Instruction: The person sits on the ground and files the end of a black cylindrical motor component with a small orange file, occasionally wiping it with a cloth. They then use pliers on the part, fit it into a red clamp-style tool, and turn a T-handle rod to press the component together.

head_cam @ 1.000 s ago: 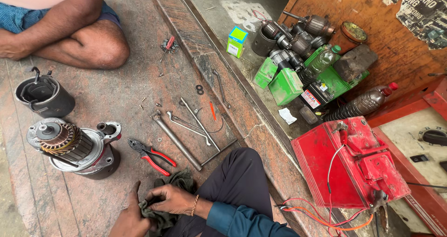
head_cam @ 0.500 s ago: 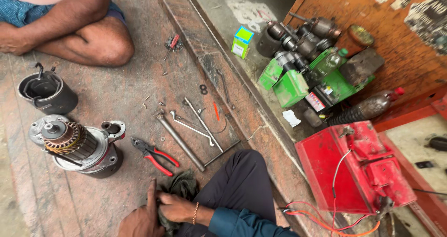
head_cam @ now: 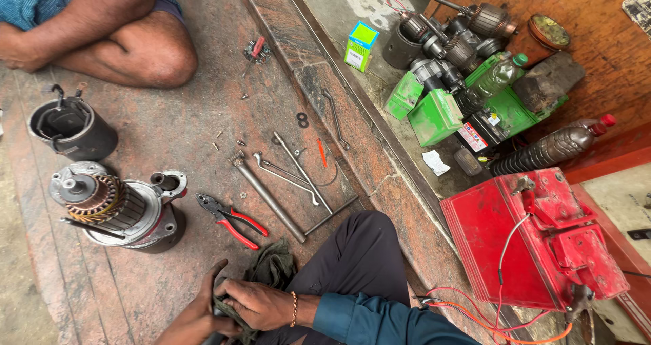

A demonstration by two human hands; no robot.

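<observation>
Both hands have slid toward 6 o'clock, left hand and right hand closed around the rag. Pliers at 11 o'clock could snag it.

1. The single head-worn camera is looking steeply down from above the seated person, facing the stone floor ahead of their knee.
2. It is sitting close, cropping the hands at the bottom edge.
3. It is taking in the red battery on the right and another person's knee at upper left.
</observation>
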